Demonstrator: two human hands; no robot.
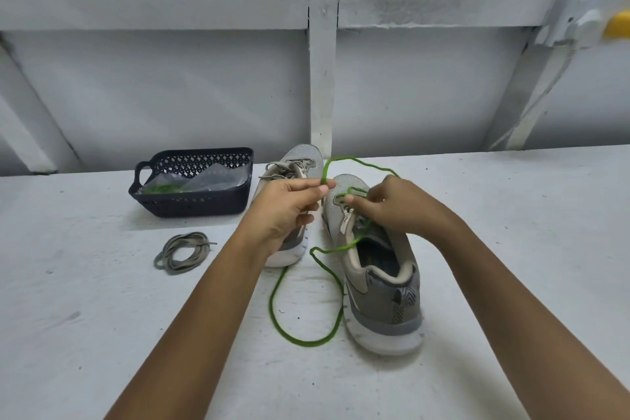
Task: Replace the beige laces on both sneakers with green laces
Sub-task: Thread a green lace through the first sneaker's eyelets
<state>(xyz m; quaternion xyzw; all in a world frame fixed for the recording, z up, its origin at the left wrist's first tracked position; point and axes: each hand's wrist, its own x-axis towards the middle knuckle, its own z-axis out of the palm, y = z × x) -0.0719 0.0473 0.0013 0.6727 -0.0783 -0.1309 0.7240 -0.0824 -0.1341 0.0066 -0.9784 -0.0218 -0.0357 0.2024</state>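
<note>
Left of centre, a dark basket (191, 207) sits above a coiled beige lace (182, 252) on a white table (102, 317). At centre, the left hand (283, 211) pinches a green lace (308, 343) beside the far sneaker (305, 155), which is laced in beige. Right of centre, the right hand (399, 204) pinches the same lace at the near sneaker (385, 303) eyelets.

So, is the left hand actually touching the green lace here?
Touching. The head view shows the left hand pinching the green lace between thumb and forefinger, at the base of the raised loop.
</note>
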